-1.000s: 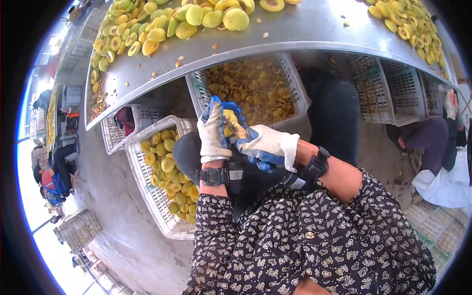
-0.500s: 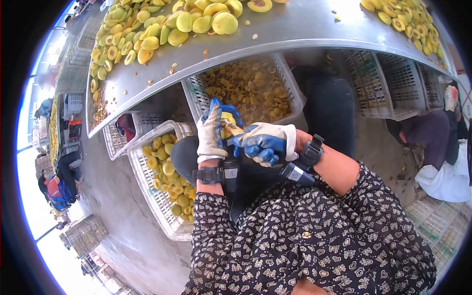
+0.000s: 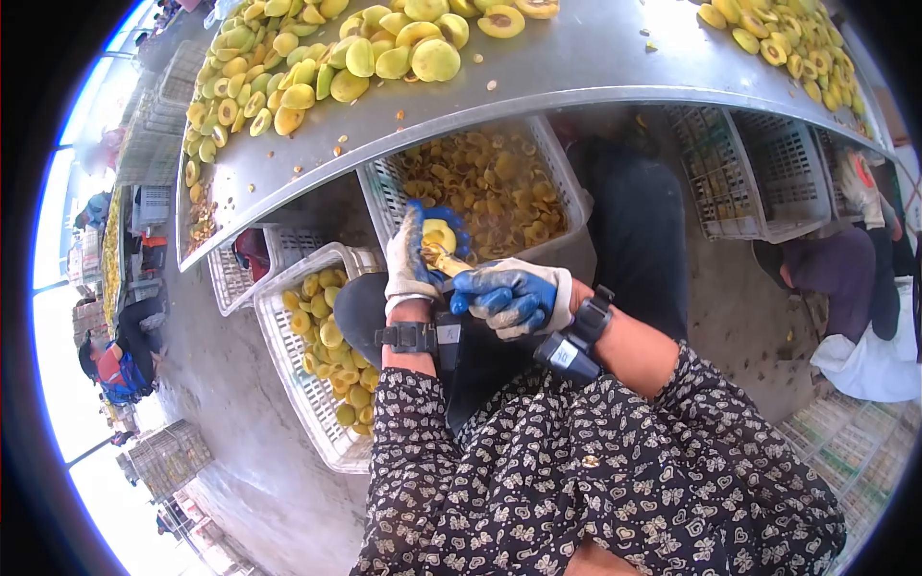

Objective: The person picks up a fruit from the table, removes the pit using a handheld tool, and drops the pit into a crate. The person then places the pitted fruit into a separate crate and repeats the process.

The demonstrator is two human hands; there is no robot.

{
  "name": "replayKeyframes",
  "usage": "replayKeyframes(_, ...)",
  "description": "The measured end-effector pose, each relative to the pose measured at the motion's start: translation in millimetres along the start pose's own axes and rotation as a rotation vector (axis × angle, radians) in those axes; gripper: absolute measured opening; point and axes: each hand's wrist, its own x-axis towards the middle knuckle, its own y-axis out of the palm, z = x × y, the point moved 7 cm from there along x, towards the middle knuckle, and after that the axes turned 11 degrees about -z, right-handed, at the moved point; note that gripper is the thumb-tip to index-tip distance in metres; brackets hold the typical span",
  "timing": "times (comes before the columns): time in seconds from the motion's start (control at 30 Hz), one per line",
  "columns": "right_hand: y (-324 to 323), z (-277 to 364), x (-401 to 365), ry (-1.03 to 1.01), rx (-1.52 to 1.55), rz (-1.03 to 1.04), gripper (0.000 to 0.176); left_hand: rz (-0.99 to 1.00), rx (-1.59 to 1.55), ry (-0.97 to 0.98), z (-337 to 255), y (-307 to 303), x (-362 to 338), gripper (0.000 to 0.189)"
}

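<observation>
My left hand (image 3: pixel 410 259), in a white glove with blue coating, is closed around a yellow fruit half (image 3: pixel 439 233), which looks like an apricot or peach. My right hand (image 3: pixel 519 298), gloved the same way, grips a small tool with a yellow-brown shaft (image 3: pixel 446 261). The tool's end touches the lower side of the fruit; its exact tip cannot be made out. Both hands are over my lap, in front of a crate (image 3: pixel 578 187) of brownish-yellow fruit pieces under the table edge.
Piled fruit halves (image 3: pixel 360 58) lie on the metal table (image 3: pixel 538 72), with more at its right end. A white crate (image 3: pixel 279 360) of fruit halves stands at my left knee. Stacked crates (image 3: pixel 715 173) are under the table at right. Another person's gloved hand (image 3: pixel 861 187) shows at far right.
My right hand has drawn slightly down and away from my left, so more of the fruit and the tool shows. My left fingers have opened out a little around the fruit.
</observation>
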Motion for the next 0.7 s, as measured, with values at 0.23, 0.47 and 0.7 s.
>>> replayKeyframes(0.23, -17, 68, -30, -0.436, -1.159, -1.025, 0.024, 0.017, -0.221, 0.173, -21, 2, -4, 0.045)
replayKeyframes(0.47, 32, 55, -16, -0.622, -1.641, -0.968, 0.029, 0.074, -0.148, 0.283, -27, -2, 2, 0.045)
replayKeyframes(0.7, 35, 45, -1, -0.321, -1.644, -0.836, 0.023, -0.068, -0.133, 0.403, -49, -9, -19, 0.033)
